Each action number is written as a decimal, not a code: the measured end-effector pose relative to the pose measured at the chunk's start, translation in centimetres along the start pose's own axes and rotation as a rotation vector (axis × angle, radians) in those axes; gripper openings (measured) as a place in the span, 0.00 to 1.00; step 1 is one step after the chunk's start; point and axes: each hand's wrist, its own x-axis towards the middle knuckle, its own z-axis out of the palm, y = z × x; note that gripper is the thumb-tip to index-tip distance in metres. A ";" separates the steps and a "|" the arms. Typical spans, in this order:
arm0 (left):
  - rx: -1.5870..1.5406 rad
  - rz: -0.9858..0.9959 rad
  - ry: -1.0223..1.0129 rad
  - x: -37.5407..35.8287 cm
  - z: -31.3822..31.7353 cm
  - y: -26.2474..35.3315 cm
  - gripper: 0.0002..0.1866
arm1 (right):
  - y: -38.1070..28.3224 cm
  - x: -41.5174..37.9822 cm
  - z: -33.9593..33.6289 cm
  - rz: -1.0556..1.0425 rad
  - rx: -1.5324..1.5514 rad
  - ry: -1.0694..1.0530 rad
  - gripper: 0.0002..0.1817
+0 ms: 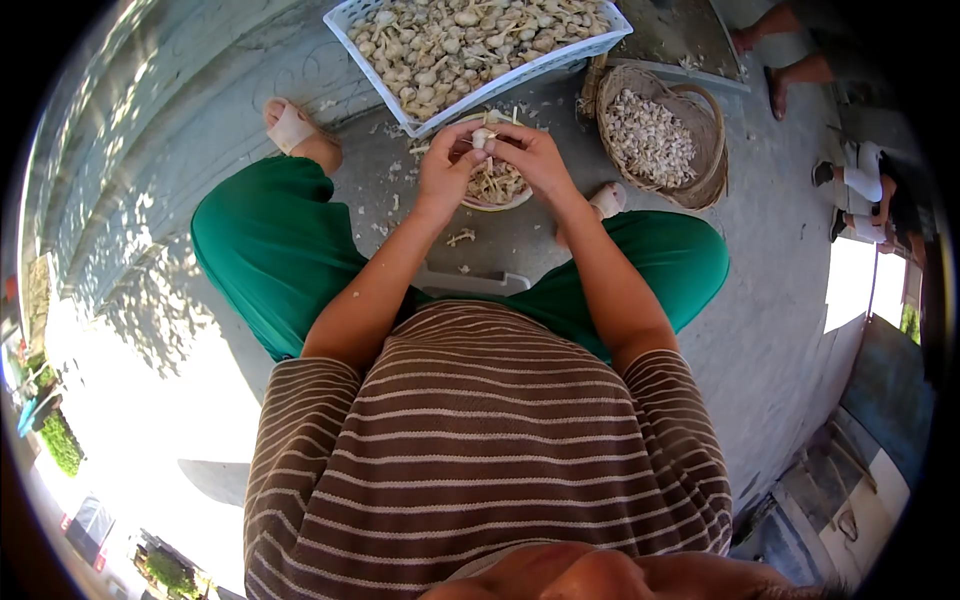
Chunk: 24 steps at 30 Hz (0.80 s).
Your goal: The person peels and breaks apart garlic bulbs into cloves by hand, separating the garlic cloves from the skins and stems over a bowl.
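Between my two hands a small whitish garlic bulb (482,138) is pinched by the fingertips. My left hand (449,166) grips it from the left, with its fingers curled. From the right, my right hand (528,158) holds the same bulb, its fingers bent. Just below my hands a round bowl (497,206) holds garlic stems and peelings, partly covered by my fingers. A light blue plastic crate (487,97) full of garlic bulbs stands beyond my hands. To the right, a woven basket (713,148) contains many separated garlic cloves (650,140).
Peel scraps (461,237) lie scattered on the grey floor (400,205) around the bowl. My knees in green trousers (275,240) are spread to both sides. Another person's bare legs (800,72) show at the upper right, and a further person (870,190) sits at the right edge.
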 end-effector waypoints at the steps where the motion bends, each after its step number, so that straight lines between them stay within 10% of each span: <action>1: 0.102 0.055 -0.013 0.2 -0.1 -0.4 0.19 | -0.1 -0.1 0.0 0.006 0.054 0.011 0.16; 24: -0.090 0.104 -0.078 0.1 -0.1 -0.8 0.16 | -1.5 -1.7 0.4 0.047 0.267 0.047 0.12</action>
